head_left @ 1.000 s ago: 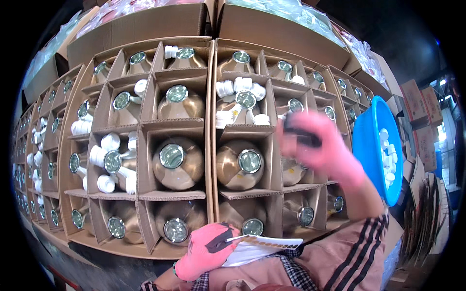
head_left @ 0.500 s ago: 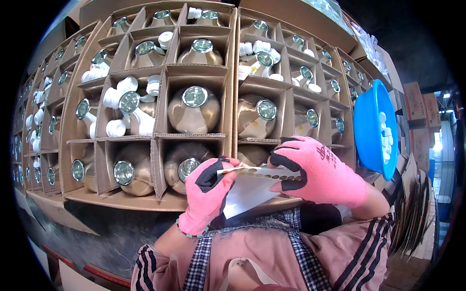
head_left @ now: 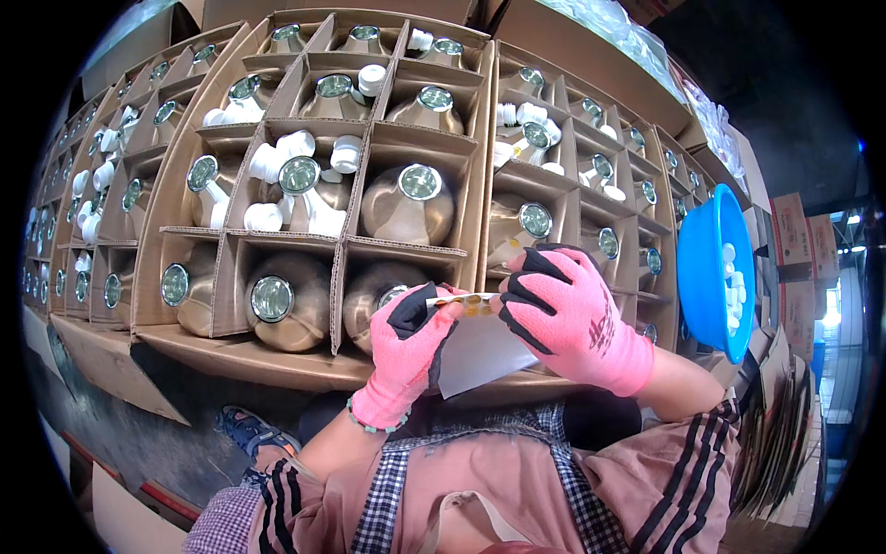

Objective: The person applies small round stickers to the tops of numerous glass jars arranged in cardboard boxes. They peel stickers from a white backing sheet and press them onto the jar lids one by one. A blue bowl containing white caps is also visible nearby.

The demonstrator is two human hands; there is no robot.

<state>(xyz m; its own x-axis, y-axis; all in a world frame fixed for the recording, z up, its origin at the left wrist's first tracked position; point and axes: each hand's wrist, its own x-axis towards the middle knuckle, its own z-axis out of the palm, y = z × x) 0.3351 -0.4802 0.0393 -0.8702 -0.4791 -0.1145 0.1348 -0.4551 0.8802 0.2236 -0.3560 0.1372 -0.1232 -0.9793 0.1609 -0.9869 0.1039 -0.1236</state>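
Note:
A white sheet of round gold stickers (head_left: 480, 358) hangs in front of me at the cartons' near edge, its upper edge folded over with the stickers along it. My left hand (head_left: 406, 340), in a pink and black glove, pinches that sheet's left end between thumb and finger. At the sheet's upper right, my right hand (head_left: 570, 319), gloved alike, is closed with its fingers curled over the edge; its thumb tip is hidden. Just beyond my left hand stands a gold round-bellied bottle (head_left: 377, 288), partly covered by the glove.
Divided cardboard cartons (head_left: 249, 367) hold several gold bottles (head_left: 293, 305) with open glass-like mouths. White plastic caps (head_left: 295, 144) lie in some compartments. To the right, a blue basin (head_left: 706, 277) contains more white caps (head_left: 734, 294). Flattened cardboard (head_left: 780, 434) leans at the lower right.
My right hand has curled inward and moved up the sheet, covering more of its stickers. The cartons sit further right in view.

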